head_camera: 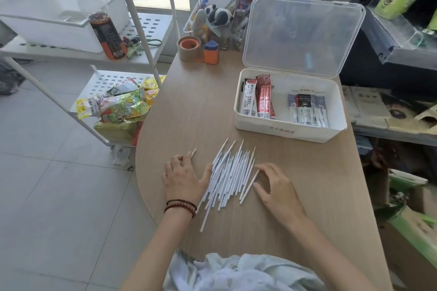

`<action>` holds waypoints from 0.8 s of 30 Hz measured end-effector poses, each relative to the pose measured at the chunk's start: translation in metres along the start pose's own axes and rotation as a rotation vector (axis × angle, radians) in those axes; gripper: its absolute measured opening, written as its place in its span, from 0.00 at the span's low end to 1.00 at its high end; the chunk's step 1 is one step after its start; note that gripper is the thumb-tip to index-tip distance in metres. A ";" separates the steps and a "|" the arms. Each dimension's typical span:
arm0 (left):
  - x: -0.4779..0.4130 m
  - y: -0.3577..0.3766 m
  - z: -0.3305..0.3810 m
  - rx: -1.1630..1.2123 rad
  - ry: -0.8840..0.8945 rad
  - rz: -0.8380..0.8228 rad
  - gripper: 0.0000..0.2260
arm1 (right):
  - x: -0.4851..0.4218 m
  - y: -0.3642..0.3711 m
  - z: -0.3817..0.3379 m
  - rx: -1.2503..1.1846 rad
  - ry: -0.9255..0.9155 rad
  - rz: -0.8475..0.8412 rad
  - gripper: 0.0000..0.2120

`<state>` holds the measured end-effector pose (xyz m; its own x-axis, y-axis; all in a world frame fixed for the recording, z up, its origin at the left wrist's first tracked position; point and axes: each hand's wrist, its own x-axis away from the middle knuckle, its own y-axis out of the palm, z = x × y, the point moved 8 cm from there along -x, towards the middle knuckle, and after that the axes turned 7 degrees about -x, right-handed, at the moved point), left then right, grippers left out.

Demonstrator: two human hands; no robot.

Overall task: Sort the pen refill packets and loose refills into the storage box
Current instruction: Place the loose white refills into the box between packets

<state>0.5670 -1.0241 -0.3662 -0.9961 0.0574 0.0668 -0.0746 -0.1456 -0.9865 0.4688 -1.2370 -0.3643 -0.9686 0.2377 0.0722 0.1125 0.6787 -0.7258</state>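
White loose refills [228, 173] lie fanned in a pile on the wooden desk [307, 196], on the near side of the storage box [287, 130], apart from it.

Left hand [183, 176]: palm down on the desk, fingers spread, nothing gripped. Thumb touches the left edge of the pile. One stray refill [193, 151] lies just beside its fingertips, apart from the pile. Red bead bracelets [181, 207] on that wrist.

Right hand [274, 185]: palm down, fingers loosely curled, grip open, holding nothing. Fingertips touch the rightmost refill of the pile.

Box: white, lid [302, 35] clear, hinged open and standing up at the far side. Inside, left part: white and red refill packets [258, 99] leaning upright against the left wall. Right part: dark-labelled clear packets [307, 110] lying flatter. Text printed on the box's front wall, not legible.

Beyond the box's left corner, at the far end of the desk: brown tape roll [190, 47], orange-and-blue sharpener [211, 52], clear pen holder [218, 21] stuffed with pens and panda and cat figures.

Left of the desk, well away from the box: white wire rack [142, 23] with a white bin [54, 12], a dark drink bottle [104, 23] and snack bags [123, 104] on the lower shelf.

Light fabric [236, 271] at the desk's near edge.
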 end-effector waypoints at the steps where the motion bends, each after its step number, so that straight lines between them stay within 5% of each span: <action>1: 0.002 0.001 0.007 0.016 0.021 -0.005 0.32 | -0.003 0.002 -0.004 -0.014 -0.011 -0.007 0.20; 14: 0.021 0.017 0.065 -0.038 0.232 -0.155 0.49 | -0.010 -0.004 0.006 0.087 -0.048 -0.020 0.19; 24: 0.005 0.009 0.079 -0.067 0.252 -0.122 0.28 | -0.015 -0.028 0.026 0.181 0.023 0.054 0.17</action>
<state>0.5574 -1.1028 -0.3635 -0.9363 0.3150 0.1553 -0.1820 -0.0571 -0.9816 0.4744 -1.2774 -0.3626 -0.9567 0.2876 0.0441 0.1203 0.5287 -0.8402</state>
